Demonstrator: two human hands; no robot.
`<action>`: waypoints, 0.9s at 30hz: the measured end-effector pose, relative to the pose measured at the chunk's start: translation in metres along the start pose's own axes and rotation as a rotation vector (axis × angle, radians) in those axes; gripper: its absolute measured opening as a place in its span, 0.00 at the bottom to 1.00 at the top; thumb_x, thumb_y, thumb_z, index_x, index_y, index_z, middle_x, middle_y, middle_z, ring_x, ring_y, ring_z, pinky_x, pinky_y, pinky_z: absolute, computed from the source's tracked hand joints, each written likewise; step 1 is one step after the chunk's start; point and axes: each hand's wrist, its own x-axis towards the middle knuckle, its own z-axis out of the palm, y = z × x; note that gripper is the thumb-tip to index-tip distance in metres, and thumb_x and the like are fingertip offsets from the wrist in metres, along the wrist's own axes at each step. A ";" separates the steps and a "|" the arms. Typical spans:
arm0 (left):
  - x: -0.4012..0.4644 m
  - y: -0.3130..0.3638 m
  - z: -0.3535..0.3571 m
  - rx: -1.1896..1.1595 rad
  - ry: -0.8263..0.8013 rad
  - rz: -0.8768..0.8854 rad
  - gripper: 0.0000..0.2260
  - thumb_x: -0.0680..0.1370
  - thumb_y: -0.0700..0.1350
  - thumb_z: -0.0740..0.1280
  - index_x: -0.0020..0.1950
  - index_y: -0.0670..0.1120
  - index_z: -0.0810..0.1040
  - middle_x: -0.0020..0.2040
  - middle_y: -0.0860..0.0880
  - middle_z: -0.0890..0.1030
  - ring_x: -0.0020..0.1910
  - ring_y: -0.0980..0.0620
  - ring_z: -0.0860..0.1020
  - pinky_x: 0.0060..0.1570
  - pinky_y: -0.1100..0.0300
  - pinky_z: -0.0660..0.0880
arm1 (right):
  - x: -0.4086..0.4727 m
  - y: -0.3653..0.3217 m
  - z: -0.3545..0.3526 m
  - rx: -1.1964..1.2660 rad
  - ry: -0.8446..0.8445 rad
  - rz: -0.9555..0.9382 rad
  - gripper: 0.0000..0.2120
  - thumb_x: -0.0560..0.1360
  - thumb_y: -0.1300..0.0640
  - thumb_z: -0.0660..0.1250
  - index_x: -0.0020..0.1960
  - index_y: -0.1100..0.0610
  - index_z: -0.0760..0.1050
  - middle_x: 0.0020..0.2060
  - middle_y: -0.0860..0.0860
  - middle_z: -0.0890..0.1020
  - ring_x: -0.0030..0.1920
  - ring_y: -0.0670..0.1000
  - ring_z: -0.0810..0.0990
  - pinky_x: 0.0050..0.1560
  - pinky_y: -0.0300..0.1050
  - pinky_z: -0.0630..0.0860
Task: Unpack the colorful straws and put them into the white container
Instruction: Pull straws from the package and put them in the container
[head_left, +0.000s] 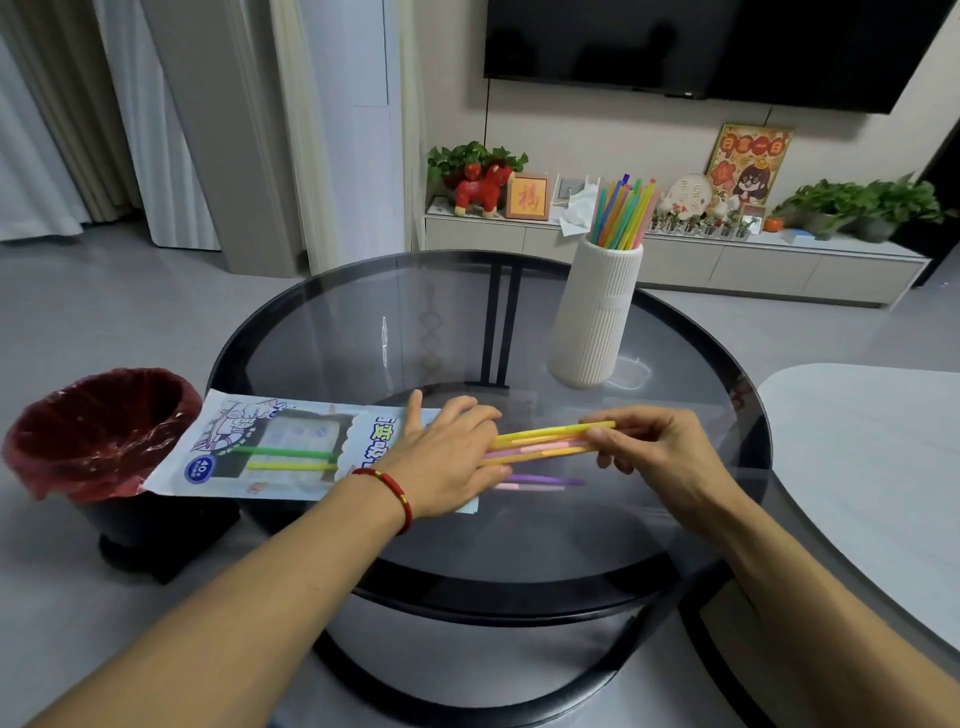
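Pulling that little bunch of straws (545, 441) out of the pack (291, 447) is what you're doing here, and honestly the trick is keeping them level and sliding them straight out toward your right, so the ends aren't catching on the pack's open mouth. Your right hand (654, 447) is pinching the bunch near its far end, fingertips curled around it. Your left hand (447, 457) is lying flat with straight fingers, pressing the pack down on the glass table (363, 338), so the pack isn't dragging along. The bunch is running from under your left fingers across to your right ones, just above the glass.

Two loose straws (540, 483) are sitting on the table just below it, and two more are showing inside the pack. The white container (597, 312) is standing well beyond your hands, already holding plenty.
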 end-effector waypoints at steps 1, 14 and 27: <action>-0.001 0.000 0.000 -0.005 -0.008 -0.004 0.13 0.83 0.59 0.56 0.56 0.50 0.70 0.76 0.54 0.63 0.77 0.53 0.52 0.72 0.27 0.44 | 0.001 0.002 -0.005 0.047 0.031 0.020 0.13 0.69 0.47 0.79 0.49 0.54 0.90 0.33 0.54 0.86 0.32 0.47 0.78 0.35 0.38 0.76; 0.003 0.024 -0.001 -0.076 0.038 0.018 0.09 0.84 0.51 0.55 0.55 0.47 0.69 0.60 0.51 0.70 0.70 0.53 0.61 0.73 0.31 0.49 | 0.002 -0.003 0.067 0.432 0.050 0.224 0.10 0.81 0.55 0.70 0.50 0.63 0.79 0.30 0.55 0.78 0.30 0.50 0.73 0.30 0.37 0.70; 0.002 0.001 0.015 -0.145 0.024 -0.020 0.08 0.82 0.55 0.58 0.53 0.51 0.66 0.55 0.56 0.68 0.66 0.54 0.65 0.73 0.33 0.51 | 0.012 -0.037 0.028 0.105 0.304 0.075 0.11 0.77 0.63 0.66 0.41 0.69 0.83 0.27 0.61 0.82 0.25 0.53 0.79 0.27 0.42 0.76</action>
